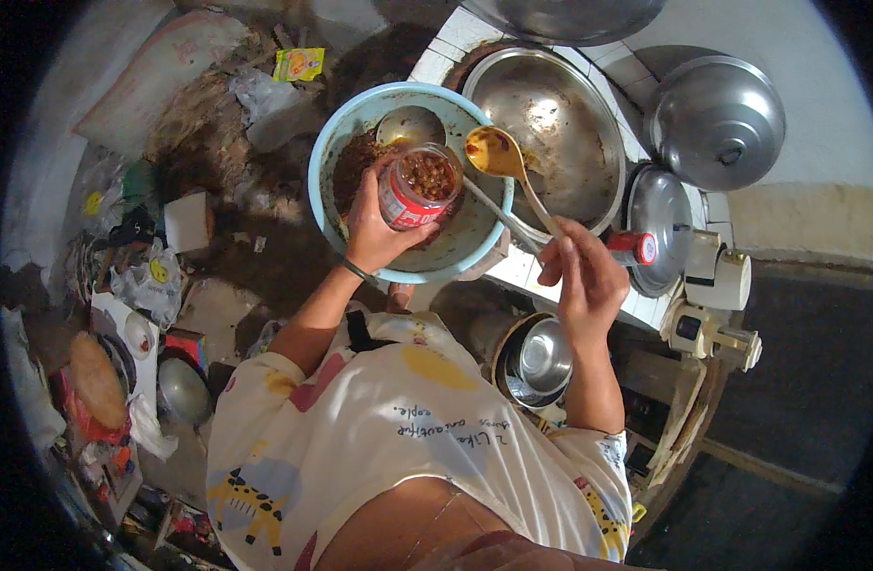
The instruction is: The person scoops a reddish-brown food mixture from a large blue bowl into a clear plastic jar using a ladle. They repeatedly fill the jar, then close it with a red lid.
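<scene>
My left hand (385, 239) grips a glass jar (409, 207) with a red label, lidless and filled with a chunky reddish-brown sauce. It is held over a light blue plastic basin (321, 168). In the basin lie dark reddish-brown food (350, 160) and a metal ladle (411, 127), whose long handle leans over the rim toward my right hand. My right hand (586, 278) holds a yellowish spoon (495, 151) by its handle; the sauce-stained bowl is just right of the jar, not touching it. Whether my right hand also touches the ladle handle I cannot tell.
A large metal wok (550, 128) is set in a white-tiled stove (522, 268). Metal lids (718, 123) lean beyond it, and a red-capped jar (632, 248) is near its right edge. Metal bowls (545, 355) stand below. Plastic bags (147, 285) and clutter lie at left.
</scene>
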`<control>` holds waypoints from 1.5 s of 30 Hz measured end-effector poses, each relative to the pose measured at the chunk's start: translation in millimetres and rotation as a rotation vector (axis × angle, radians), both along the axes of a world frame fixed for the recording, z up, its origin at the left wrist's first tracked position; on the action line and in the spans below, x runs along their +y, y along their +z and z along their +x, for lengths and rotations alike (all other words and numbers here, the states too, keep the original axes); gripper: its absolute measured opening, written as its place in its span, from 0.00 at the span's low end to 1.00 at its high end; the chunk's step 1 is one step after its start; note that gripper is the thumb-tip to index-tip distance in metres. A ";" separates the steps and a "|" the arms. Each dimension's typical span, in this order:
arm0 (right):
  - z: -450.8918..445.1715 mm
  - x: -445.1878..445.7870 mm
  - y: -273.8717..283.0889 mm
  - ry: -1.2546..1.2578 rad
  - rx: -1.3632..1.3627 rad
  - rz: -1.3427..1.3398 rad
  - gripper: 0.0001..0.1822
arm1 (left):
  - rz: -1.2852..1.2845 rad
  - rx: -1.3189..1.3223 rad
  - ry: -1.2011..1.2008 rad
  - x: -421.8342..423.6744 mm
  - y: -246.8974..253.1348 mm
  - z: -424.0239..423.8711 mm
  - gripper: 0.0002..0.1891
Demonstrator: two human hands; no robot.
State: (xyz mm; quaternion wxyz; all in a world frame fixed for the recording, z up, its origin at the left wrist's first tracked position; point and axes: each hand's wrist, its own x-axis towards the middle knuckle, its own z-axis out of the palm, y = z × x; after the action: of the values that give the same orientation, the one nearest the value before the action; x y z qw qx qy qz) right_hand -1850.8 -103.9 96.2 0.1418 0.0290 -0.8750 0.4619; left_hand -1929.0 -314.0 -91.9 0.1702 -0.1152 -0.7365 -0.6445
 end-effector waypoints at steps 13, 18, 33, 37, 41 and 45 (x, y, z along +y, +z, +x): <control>-55.4 -1.3 -217.9 -0.015 -0.079 0.461 0.10 | 0.058 -0.083 0.238 -90.4 24.2 17.6 0.54; -63.9 -53.4 -231.2 0.088 -0.521 -0.282 0.12 | -0.216 -0.034 0.401 -118.5 20.0 26.3 0.54; -65.2 -10.6 -167.3 0.056 -0.729 -0.864 0.16 | -0.047 -0.093 0.272 -116.1 14.7 29.1 0.54; -62.9 13.3 -126.4 0.032 -0.645 -0.785 0.17 | 0.015 -0.101 0.174 -98.6 19.8 25.0 0.53; -59.6 34.4 -68.2 0.069 -0.556 -0.739 0.15 | -0.036 -0.078 0.096 -77.4 8.9 15.2 0.54; -53.1 39.1 -12.0 -0.004 -0.471 -0.578 0.14 | -0.067 -0.031 0.024 -51.1 6.7 10.1 0.53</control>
State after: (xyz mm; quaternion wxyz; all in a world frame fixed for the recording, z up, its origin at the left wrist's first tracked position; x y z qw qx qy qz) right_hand -1903.9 -64.8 84.2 -0.0602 -0.1210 -0.7171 0.6838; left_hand -1918.9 -365.1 -85.2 0.1623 -0.1020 -0.7617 -0.6190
